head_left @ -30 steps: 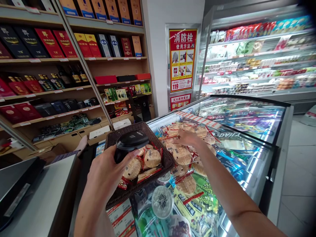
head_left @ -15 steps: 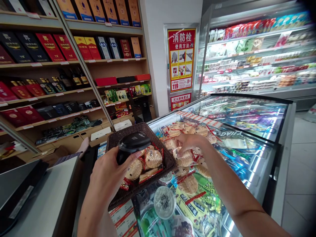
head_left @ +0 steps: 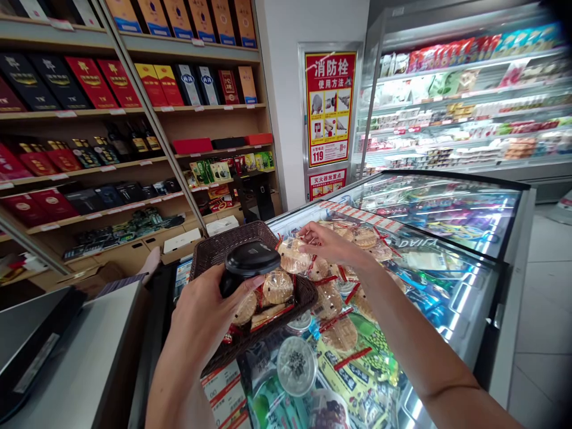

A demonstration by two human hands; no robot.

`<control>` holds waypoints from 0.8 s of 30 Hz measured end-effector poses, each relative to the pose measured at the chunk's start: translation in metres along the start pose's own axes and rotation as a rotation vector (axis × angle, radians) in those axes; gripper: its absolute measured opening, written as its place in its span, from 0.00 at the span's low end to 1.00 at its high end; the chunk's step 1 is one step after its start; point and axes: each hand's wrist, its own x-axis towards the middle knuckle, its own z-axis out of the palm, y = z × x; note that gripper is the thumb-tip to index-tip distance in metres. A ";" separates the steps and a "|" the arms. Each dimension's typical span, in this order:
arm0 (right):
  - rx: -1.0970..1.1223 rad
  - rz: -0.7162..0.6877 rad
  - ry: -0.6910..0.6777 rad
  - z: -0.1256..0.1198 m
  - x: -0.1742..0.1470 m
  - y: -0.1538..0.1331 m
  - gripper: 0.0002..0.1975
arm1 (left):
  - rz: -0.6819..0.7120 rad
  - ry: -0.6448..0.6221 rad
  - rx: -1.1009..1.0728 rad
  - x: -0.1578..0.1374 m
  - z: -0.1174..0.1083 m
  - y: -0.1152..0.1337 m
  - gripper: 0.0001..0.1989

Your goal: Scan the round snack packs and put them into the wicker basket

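Note:
My left hand is wrapped round a black handheld barcode scanner, held over a brown woven basket. Inside the basket lie several round, pale waffle-like biscuits in clear wrappers with red strips. At the basket's right rim, my right hand pinches one such wrapped biscuit by its right side, tilted up. More wrapped biscuits are spread over the freezer's glass top, to the right of the basket and below my right forearm.
Through the freezer glass I see green packets and a round clear-lidded tub. A grey counter with a dark flat device stands at left. Shelves of boxes line the back; a lit refrigerated display is at back right.
My right hand has lifted a wrapped biscuit off the pile and moved left with it to the basket's rim. My left hand with the scanner has shifted slightly right.

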 end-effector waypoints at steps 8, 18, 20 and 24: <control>-0.040 0.039 -0.040 0.004 -0.007 -0.022 0.13 | 0.049 0.039 -0.024 -0.001 0.002 0.002 0.28; -0.117 -0.002 -0.052 0.006 -0.007 -0.019 0.14 | 0.014 0.049 -0.062 -0.001 -0.001 0.002 0.25; -0.145 0.014 -0.066 0.009 -0.006 -0.018 0.13 | 0.006 0.055 -0.084 -0.002 -0.002 0.003 0.24; -0.078 0.035 -0.178 0.018 -0.002 -0.020 0.11 | 0.007 0.061 -0.098 -0.004 -0.005 0.004 0.21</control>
